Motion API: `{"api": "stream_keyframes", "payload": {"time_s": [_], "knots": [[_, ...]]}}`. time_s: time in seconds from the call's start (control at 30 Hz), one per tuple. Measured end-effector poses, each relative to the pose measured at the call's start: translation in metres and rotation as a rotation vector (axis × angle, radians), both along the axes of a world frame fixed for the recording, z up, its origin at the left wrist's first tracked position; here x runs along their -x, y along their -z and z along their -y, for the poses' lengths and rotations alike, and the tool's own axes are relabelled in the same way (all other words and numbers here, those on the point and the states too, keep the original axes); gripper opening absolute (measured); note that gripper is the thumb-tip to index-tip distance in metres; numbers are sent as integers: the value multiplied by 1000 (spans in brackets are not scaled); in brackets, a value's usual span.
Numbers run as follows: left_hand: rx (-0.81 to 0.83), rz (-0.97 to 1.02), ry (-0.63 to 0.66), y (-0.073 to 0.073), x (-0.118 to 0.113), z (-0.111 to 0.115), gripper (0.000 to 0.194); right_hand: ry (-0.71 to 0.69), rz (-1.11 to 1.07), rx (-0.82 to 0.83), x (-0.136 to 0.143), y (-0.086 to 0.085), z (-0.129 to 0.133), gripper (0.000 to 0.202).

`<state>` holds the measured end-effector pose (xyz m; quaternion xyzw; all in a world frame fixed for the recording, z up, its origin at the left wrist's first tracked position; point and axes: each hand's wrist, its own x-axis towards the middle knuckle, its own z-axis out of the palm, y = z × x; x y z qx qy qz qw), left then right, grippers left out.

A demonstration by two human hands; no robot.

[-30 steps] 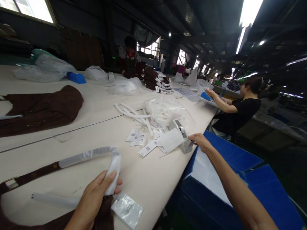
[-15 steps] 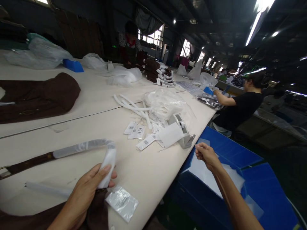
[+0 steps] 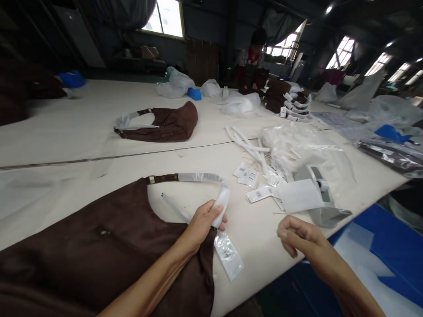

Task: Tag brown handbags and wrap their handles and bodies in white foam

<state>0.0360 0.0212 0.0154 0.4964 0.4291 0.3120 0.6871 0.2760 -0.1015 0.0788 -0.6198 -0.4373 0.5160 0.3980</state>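
A dark brown handbag [image 3: 132, 220] lies on the table [image 3: 261, 246] in front of me. My left hand [image 3: 201, 222] is closed around the end of its shoulder strap [image 3: 201, 177], which is wrapped in white foam and clear film. A plastic-sleeved tag [image 3: 228, 256] hangs just below that hand. My right hand [image 3: 302, 237] hovers over the table's near edge, fingers curled toward the thumb; whatever they may pinch is hidden. Beyond it stands a grey tape dispenser [image 3: 327, 213] with a white sheet [image 3: 297, 196] against it.
Barcode tags [image 3: 247, 175], white foam tubes [image 3: 246, 147] and clear plastic bags [image 3: 297, 145] lie ahead. Another brown handbag [image 3: 175, 121] rests across the table seam. Stacked bags [image 3: 280, 94] stand before a person [image 3: 253, 66]. A blue box [image 3: 393, 240] is at lower right.
My view has swung left, showing more of the handbag. My right hand has come from above the blue box to over the table edge. My left hand keeps hold of the strap.
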Motion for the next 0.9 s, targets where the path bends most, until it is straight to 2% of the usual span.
{"api": "stream_keyframes", "payload": {"time_s": [0.07, 0.1, 0.17, 0.23, 0.33, 0.43, 0.7, 0.9], "knots": [[-10, 13, 19, 0, 2, 2, 41, -193, -143, -83, 34, -16, -25, 26], [-22, 33, 30, 0, 2, 3, 41, -257, -198, -122, 48, -19, -38, 24], [-48, 82, 40, 1, 3, 4, 41, -297, -263, -168, 70, -12, -60, 25], [-55, 118, 30, 1, 4, 3, 40, -257, -272, -162, 81, 8, -78, 28], [-34, 125, 12, 0, 3, 2, 38, -169, -240, -116, 85, 41, -92, 35], [-39, 113, 13, 1, 2, 2, 36, -125, -228, -101, 84, 58, -95, 39], [-18, 161, 49, 2, 7, 2, 31, -169, -361, -58, 82, 60, -99, 39], [-46, 198, 81, 2, 13, 4, 29, -168, -348, -77, 84, 63, -100, 38]]}}
